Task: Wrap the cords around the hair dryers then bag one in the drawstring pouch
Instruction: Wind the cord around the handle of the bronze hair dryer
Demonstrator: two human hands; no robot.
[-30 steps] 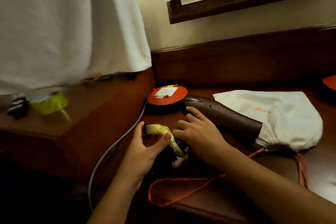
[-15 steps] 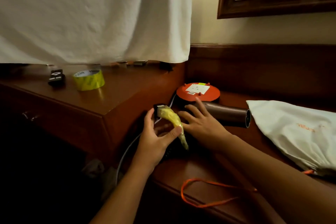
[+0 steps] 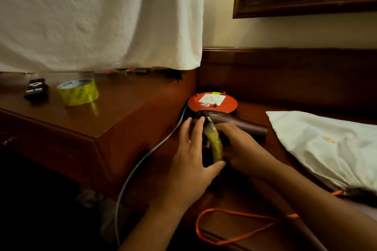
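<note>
A dark brown hair dryer [image 3: 242, 124] lies on the lower wooden surface, its barrel pointing right. Its handle end carries a yellow-taped section [image 3: 214, 141], held between both my hands. My left hand [image 3: 191, 157] grips that taped part from the left, thumb under it. My right hand [image 3: 238, 144] rests on the dryer's body from the right. The white drawstring pouch [image 3: 326, 146] lies to the right, bulging, with its orange drawstring [image 3: 230, 228] looping over the front edge. The dryer's cord is hidden under my hands.
An orange round extension reel [image 3: 212, 103] with a white socket sits just behind the dryer; its grey cable [image 3: 142, 161] runs down to the left. On the higher cabinet top lie a yellow tape roll [image 3: 78, 91] and a black remote [image 3: 36, 88]. A white cloth [image 3: 98, 16] hangs above.
My view has swung left and closer. The yellow-taped end has turned from lying sideways to pointing along my hands, and my left hand has closed further round it. The pouch now lies apart from the dryer.
</note>
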